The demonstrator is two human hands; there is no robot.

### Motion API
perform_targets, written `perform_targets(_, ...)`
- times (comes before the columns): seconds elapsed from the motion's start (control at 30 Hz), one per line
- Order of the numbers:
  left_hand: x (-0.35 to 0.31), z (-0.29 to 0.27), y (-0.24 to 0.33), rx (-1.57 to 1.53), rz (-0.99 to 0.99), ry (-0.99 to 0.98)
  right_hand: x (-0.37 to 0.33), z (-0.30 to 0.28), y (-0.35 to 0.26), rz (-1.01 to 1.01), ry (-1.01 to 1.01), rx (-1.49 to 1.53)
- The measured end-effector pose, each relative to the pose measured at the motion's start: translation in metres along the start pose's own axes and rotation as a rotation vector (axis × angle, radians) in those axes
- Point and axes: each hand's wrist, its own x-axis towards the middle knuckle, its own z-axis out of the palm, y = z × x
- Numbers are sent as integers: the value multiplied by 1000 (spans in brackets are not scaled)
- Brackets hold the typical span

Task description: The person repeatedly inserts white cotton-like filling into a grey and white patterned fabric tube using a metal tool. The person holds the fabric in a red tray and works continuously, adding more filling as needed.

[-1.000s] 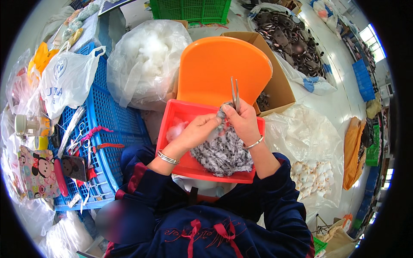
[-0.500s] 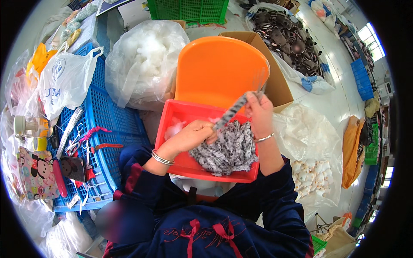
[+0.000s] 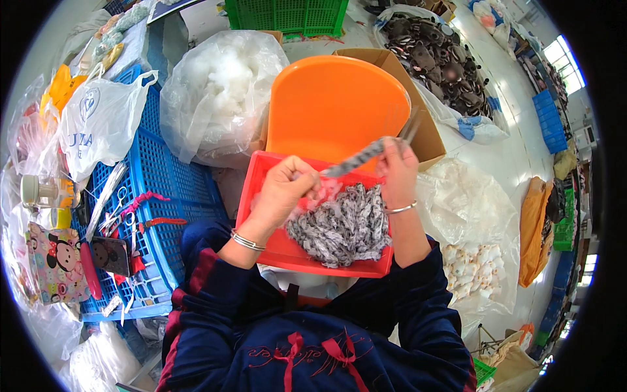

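A narrow grey-and-black striped plush tube (image 3: 356, 159) slants over the red tray (image 3: 287, 261), its upper end in my right hand (image 3: 398, 170). Thin metal prongs (image 3: 411, 124), blurred, stick out above that hand; I cannot tell the tool's kind. My left hand (image 3: 281, 193) is closed beside the tube's lower end, apart from it, the fingertips curled together over something I cannot make out. Below both hands a heap of similar striped fuzzy pieces (image 3: 343, 225) fills much of the tray. Some white stuffing (image 3: 307, 199) lies near my left fingers.
An orange plastic chair (image 3: 336, 104) stands just beyond the tray, before a cardboard box (image 3: 428, 124). To its left is a clear bag of white stuffing (image 3: 225, 85). Blue crates (image 3: 176, 202) with scissors (image 3: 117, 199) stand left. A plastic bag with small white pieces (image 3: 473, 268) lies right.
My left hand has let go of the tube's lower end and drawn back a little to the left. The tube tilts flatter; my right hand keeps hold of it.
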Motion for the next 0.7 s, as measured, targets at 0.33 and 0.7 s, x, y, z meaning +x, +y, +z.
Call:
perform_targets(0.33, 2, 17, -6, 217, -112, -6, -16, 18, 7, 85, -125, 14)
perform_targets(0.7, 1, 12, -5, 323, -248, -178, -19, 20, 6, 88, -119, 108)
